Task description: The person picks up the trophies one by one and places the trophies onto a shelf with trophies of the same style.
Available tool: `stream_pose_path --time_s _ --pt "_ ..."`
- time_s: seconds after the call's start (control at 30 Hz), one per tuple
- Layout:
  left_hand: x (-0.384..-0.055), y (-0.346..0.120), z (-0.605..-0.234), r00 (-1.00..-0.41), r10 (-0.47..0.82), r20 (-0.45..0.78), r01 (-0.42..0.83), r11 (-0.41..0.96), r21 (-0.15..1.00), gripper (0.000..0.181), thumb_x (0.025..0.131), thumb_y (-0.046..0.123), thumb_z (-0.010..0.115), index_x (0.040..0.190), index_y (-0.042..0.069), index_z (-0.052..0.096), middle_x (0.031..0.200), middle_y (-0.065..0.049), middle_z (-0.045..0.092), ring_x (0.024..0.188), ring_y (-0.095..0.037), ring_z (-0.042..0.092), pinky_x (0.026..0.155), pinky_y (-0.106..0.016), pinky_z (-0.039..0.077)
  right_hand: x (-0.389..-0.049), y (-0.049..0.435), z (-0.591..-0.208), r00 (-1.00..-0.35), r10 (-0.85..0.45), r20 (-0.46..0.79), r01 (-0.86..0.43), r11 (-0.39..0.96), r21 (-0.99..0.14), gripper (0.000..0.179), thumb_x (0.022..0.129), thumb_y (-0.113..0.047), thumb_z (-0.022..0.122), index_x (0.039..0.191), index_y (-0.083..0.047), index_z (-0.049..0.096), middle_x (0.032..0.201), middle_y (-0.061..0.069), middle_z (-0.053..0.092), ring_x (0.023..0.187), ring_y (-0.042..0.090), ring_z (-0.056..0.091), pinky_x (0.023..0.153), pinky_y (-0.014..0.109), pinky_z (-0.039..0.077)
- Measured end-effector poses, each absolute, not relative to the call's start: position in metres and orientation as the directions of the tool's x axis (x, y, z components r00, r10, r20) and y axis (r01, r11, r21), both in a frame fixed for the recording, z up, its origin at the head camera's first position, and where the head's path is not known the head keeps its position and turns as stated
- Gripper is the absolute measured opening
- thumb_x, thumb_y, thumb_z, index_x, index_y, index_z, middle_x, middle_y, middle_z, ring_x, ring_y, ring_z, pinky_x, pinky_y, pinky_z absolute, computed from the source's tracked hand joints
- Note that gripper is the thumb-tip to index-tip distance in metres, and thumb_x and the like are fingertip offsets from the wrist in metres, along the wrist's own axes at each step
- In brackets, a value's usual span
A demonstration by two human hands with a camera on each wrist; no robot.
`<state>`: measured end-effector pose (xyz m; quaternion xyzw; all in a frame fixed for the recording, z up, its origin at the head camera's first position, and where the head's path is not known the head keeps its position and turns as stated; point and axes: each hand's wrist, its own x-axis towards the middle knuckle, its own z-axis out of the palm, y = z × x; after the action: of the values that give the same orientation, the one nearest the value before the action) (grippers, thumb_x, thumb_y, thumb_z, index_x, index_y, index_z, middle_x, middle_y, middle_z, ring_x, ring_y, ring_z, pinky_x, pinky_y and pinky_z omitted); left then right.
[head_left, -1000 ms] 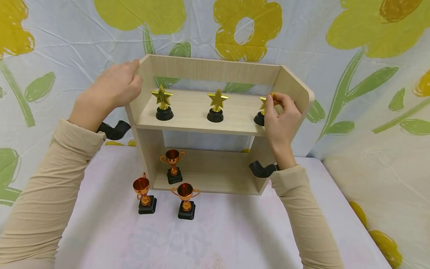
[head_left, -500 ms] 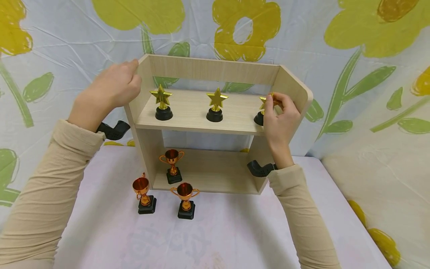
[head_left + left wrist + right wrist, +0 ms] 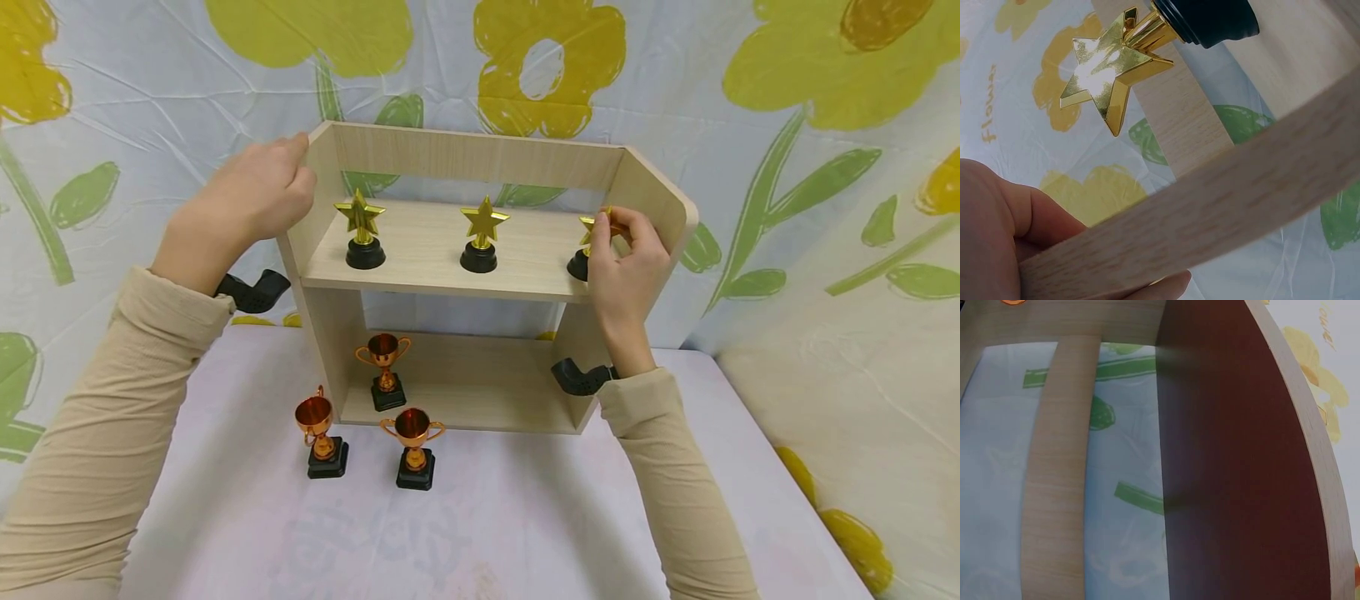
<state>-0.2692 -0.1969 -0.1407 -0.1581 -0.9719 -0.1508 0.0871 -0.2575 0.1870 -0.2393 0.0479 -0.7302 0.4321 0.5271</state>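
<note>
A pale wooden two-tier shelf (image 3: 442,288) stands at the back of the table. My left hand (image 3: 243,196) grips the upper edge of its left side panel; the left wrist view shows fingers on both sides of that panel (image 3: 1179,219). On the upper board, a gold star trophy (image 3: 578,266) with a black round base stands at the right end, and my right hand (image 3: 630,262) pinches it by the star, partly hiding it. Two matching star trophies stand upright at the middle (image 3: 480,257) and left (image 3: 365,253). The right wrist view shows no hand.
A copper-coloured cup trophy (image 3: 388,393) stands on the lower board's left end. Two similar cups, one at left (image 3: 327,458) and one nearer the middle (image 3: 416,471), stand on the white tablecloth before the shelf. A flower-printed cloth (image 3: 450,50) hangs behind.
</note>
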Motion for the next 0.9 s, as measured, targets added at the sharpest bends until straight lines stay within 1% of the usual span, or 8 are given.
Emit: stream_pose_path --time_s 0.13,0.2,0.37,0.43,0.57,0.67,0.73,0.9 --pt "-0.269 -0.197 -0.141 -0.936 0.279 0.216 0.332 0.905 0.267 0.063 0.099 0.02 0.016 0.156 -0.005 0.008 0.161 -0.027 0.013 0.147 -0.045 0.015 0.119 -0.056 0.015 -0.257 0.187 -0.24 -0.44 0.382 0.813 -0.523 0.626 -0.578 0.021 0.094 -0.015 0.064 0.099 0.003 0.073 0.097 0.012 0.072 0.091 0.017 0.065 0.089 0.021 0.051" --pt "-0.269 -0.197 -0.141 -0.937 0.277 0.213 0.329 0.906 0.267 0.063 0.099 0.02 0.016 0.156 -0.005 0.008 0.161 -0.026 0.012 0.147 -0.045 0.014 0.119 -0.056 0.014 -0.257 0.188 -0.24 -0.436 0.372 0.819 -0.525 0.634 -0.568 0.022 0.094 -0.015 0.064 0.102 0.003 0.073 0.097 0.013 0.072 0.09 0.018 0.065 0.087 0.025 0.052" --pt "-0.27 -0.197 -0.141 -0.937 0.275 0.213 0.327 0.907 0.267 0.063 0.099 0.02 0.016 0.156 -0.004 0.008 0.161 -0.026 0.013 0.146 -0.045 0.016 0.119 -0.057 0.016 -0.256 0.19 -0.24 -0.458 0.336 0.823 -0.547 0.623 -0.559 0.029 0.092 -0.015 0.066 0.115 0.003 0.069 0.103 0.012 0.07 0.09 0.021 0.063 0.087 0.028 0.049" --pt "-0.269 -0.196 -0.141 -0.937 0.276 0.215 0.328 0.906 0.267 0.063 0.099 0.02 0.017 0.157 -0.004 0.008 0.161 -0.026 0.014 0.146 -0.045 0.017 0.119 -0.057 0.016 -0.255 0.191 -0.239 -0.485 0.323 0.812 -0.56 0.599 -0.573 0.035 0.092 -0.014 0.067 0.123 0.002 0.065 0.111 0.012 0.069 0.095 0.021 0.063 0.091 0.024 0.047" --pt "-0.269 -0.196 -0.141 -0.937 0.276 0.214 0.328 0.906 0.266 0.063 0.099 0.02 0.017 0.156 -0.005 0.008 0.161 -0.026 0.013 0.147 -0.045 0.016 0.119 -0.056 0.015 -0.251 0.194 -0.237 -0.569 0.281 0.773 -0.569 0.543 -0.617 0.049 0.091 -0.013 0.068 0.136 0.0 0.054 0.131 0.012 0.061 0.114 0.023 0.058 0.104 0.027 0.042" --pt "-0.268 -0.196 -0.142 -0.937 0.273 0.217 0.326 0.907 0.268 0.063 0.099 0.02 0.017 0.156 -0.005 0.008 0.16 -0.027 0.013 0.146 -0.045 0.016 0.119 -0.056 0.015 -0.246 0.195 -0.236 -0.619 0.242 0.747 -0.569 0.517 -0.64 0.056 0.09 -0.012 0.068 0.141 0.0 0.048 0.14 0.011 0.054 0.125 0.024 0.051 0.11 0.029 0.038" --pt "-0.268 -0.196 -0.142 -0.937 0.271 0.221 0.325 0.907 0.266 0.063 0.099 0.019 0.017 0.156 -0.005 0.008 0.16 -0.027 0.014 0.146 -0.046 0.017 0.119 -0.057 0.016 -0.241 0.195 -0.235 -0.636 0.218 0.74 -0.563 0.525 -0.639 0.059 0.091 -0.014 0.068 0.144 -0.001 0.045 0.143 0.009 0.05 0.128 0.022 0.048 0.111 0.028 0.035" --pt "-0.267 -0.196 -0.142 -0.935 0.271 0.228 0.328 0.907 0.264 0.063 0.098 0.019 0.017 0.156 -0.005 0.008 0.16 -0.028 0.015 0.146 -0.046 0.017 0.119 -0.057 0.016 -0.227 0.196 -0.236 -0.65 0.157 0.744 -0.54 0.593 -0.597 0.065 0.091 -0.02 0.067 0.149 -0.005 0.039 0.15 0.004 0.042 0.135 0.016 0.04 0.114 0.029 0.029"
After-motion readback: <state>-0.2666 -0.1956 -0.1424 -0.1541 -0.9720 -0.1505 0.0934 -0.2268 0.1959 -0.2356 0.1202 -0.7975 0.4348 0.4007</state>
